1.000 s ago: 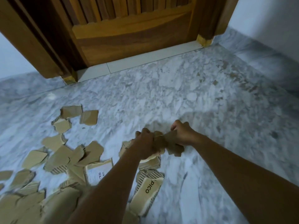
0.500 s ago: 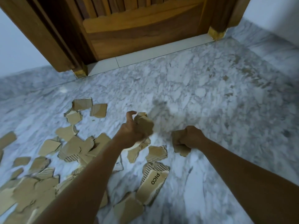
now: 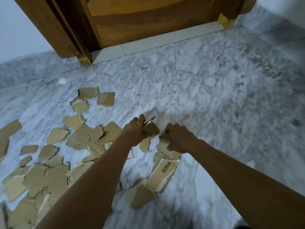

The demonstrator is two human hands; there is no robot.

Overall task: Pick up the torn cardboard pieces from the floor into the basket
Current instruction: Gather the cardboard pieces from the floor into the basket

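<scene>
The torn cardboard pieces [image 3: 82, 136] lie scattered on the marble floor [image 3: 206, 90]. One long strip printed "PICO" [image 3: 165, 172] serves as the marker among them. Just beyond the PICO strip, both hands are raised close together, each clenched on a scrap. The left hand [image 3: 134, 131] has its fingers curled round a brown scrap [image 3: 151, 128] with a thin torn edge sticking up past the knuckles. The right hand [image 3: 179, 138] is fisted on a second scrap [image 3: 162, 140] whose striped corrugated edge shows under the fingers. The two held scraps are near each other, but whether they touch cannot be told.

Right under the right hand, another striped piece [image 3: 160, 152] overlaps the far end of the PICO strip. At the strip's near end a plain brown piece [image 3: 140, 195] rests against it. Left of the PICO strip the pieces spread widely, overlapping in a thick heap [image 3: 41, 182] at the near left. Farther out, beyond and left of the strip, a few lie separately, one squarish piece [image 3: 105, 99] among them. Right of the strip is bare marble. Well beyond it stand a pale threshold strip [image 3: 165, 42] and a wooden door [image 3: 148, 19].
</scene>
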